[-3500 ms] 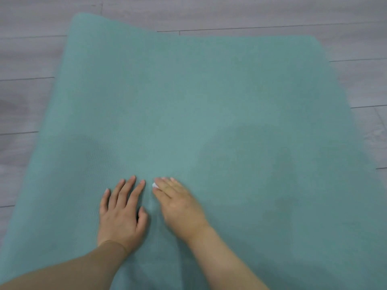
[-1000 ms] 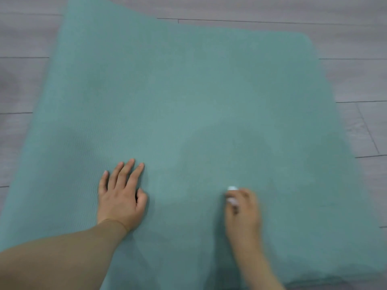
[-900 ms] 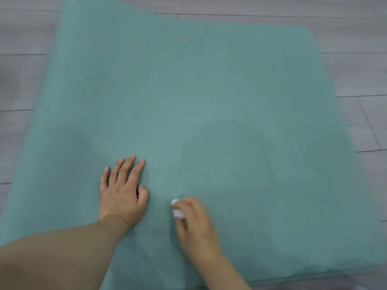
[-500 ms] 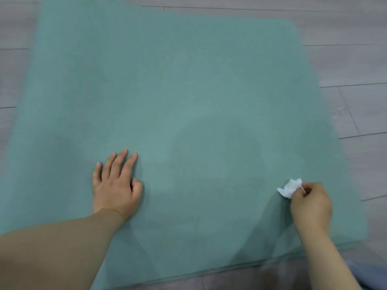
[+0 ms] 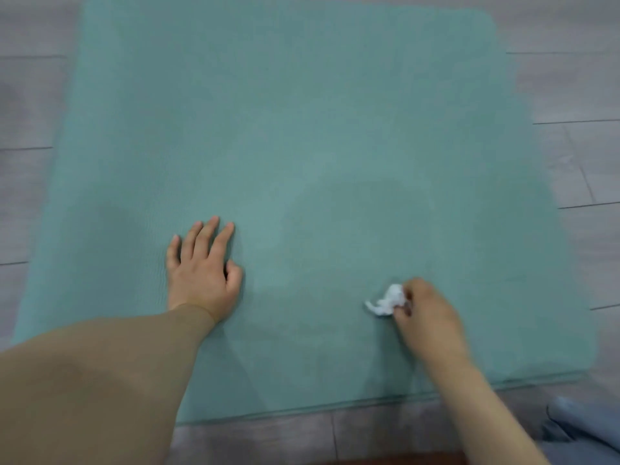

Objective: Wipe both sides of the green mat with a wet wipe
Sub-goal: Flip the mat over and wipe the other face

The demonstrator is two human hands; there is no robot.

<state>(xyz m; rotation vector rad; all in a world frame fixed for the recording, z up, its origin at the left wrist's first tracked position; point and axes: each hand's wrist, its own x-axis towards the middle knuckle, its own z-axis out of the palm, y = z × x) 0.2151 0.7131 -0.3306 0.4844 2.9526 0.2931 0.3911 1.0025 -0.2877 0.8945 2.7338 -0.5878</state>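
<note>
1. Green mat [image 5: 302,129]: lies flat on the grey plank floor [image 5: 577,88].
2. Left hand [image 5: 201,273]: grip open, palm pressed flat on the mat.
3. Right hand [image 5: 426,313]: grip closed on a crumpled white wet wipe [image 5: 385,302], which protrudes left of the fingers and touches the mat.

The head camera is looking down from close above, just behind the fingers [image 5: 214,229], facing forward over the green mat [image 5: 302,129].
</note>
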